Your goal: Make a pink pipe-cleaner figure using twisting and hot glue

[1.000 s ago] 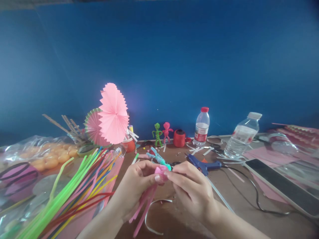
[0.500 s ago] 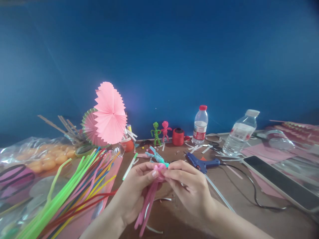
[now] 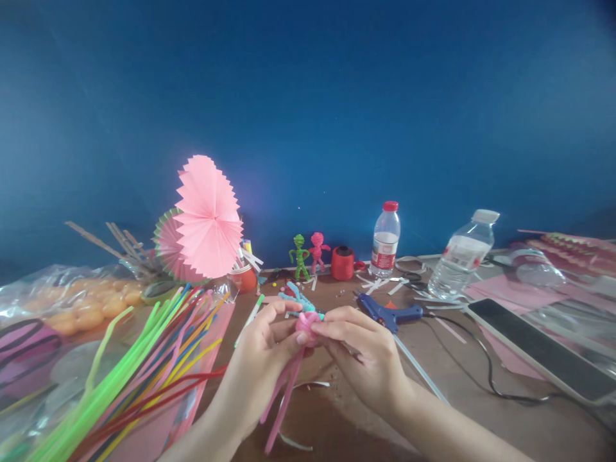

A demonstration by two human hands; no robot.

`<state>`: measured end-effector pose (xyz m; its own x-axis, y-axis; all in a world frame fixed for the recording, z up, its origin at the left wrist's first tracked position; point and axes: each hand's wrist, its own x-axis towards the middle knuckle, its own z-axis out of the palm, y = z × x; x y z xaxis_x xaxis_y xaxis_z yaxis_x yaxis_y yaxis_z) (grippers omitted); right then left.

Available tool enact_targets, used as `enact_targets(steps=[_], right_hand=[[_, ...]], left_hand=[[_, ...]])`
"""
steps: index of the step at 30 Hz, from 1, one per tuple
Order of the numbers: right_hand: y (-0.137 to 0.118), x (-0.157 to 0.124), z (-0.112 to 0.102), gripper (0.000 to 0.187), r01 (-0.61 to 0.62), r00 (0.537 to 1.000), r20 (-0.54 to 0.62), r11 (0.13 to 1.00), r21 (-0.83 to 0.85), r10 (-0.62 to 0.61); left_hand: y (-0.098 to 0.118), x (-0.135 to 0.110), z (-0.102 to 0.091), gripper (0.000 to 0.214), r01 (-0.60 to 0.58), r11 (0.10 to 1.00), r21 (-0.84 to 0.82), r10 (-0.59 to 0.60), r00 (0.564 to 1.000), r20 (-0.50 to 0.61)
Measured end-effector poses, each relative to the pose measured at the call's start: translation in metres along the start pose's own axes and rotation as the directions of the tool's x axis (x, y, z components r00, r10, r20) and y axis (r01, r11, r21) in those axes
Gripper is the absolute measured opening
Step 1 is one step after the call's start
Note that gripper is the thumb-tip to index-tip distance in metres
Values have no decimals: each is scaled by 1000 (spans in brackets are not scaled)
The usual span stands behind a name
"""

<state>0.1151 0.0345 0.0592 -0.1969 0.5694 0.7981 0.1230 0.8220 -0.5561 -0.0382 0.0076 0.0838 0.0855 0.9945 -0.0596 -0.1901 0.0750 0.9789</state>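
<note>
One rounded coil of fuzzy pink craft stems point(image 3: 309, 324) is held above the brown tabletop point(image 3: 341, 423), between the bare left hand point(image 3: 262, 359) and the bare right hand point(image 3: 368, 350). The coil is gripped from its left by the thumb and fingers of the left hand, with the index finger arched above it. Its right side is pinched by the fingertips of the right hand; the remaining fingers are curled beneath, and their exact contact cannot be told. No visible gap is left between either set of fingertips and the coil.

Long loose pink stem ends point(image 3: 282, 410) are left hanging below the left hand. A light-blue piece of twisted fuzzy stems point(image 3: 302, 298) is located just beyond the coil; whether the two are joined cannot be told.

The step in hand is judged to be the shaping or tightening of the coil. For the next adjustment, a firm hold by the left hand is called for, so that the right fingertips can be repositioned without the wraps being loosened. The loose ends should be guided clear of the fingers.

A small green figure of wound stems point(image 3: 301, 256) and a matching pink figure point(image 3: 317, 252) are stood near the wall. A blue glue gun point(image 3: 392, 314) is laid beyond the right hand.
</note>
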Motion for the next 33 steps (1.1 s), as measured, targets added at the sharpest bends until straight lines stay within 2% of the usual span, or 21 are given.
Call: enact_targets(steps=[5, 11, 17, 25, 33], right_hand=[[1, -1, 0, 20, -17, 1000, 3, 1000, 21, 17], [-2, -7, 0, 16, -133, 988, 65, 990, -54, 137], [-9, -5, -1, 14, -226, 970, 62, 967, -113, 234], [-12, 2, -2, 14, -435, 894, 60, 891, -127, 445], [-11, 8, -5, 15, -549, 826, 119, 834, -56, 551]], left_hand=[[1, 2, 0, 23, -43, 993, 111, 49, 997, -53], [-1, 0, 1, 26, -136, 936, 325, 171, 982, -83], [-4, -2, 2, 19, -187, 850, 493, 233, 972, -33], [-4, -4, 1, 21, -230, 776, 587, 250, 967, 49], [-5, -5, 3, 33, -258, 764, 592, 216, 966, 141]])
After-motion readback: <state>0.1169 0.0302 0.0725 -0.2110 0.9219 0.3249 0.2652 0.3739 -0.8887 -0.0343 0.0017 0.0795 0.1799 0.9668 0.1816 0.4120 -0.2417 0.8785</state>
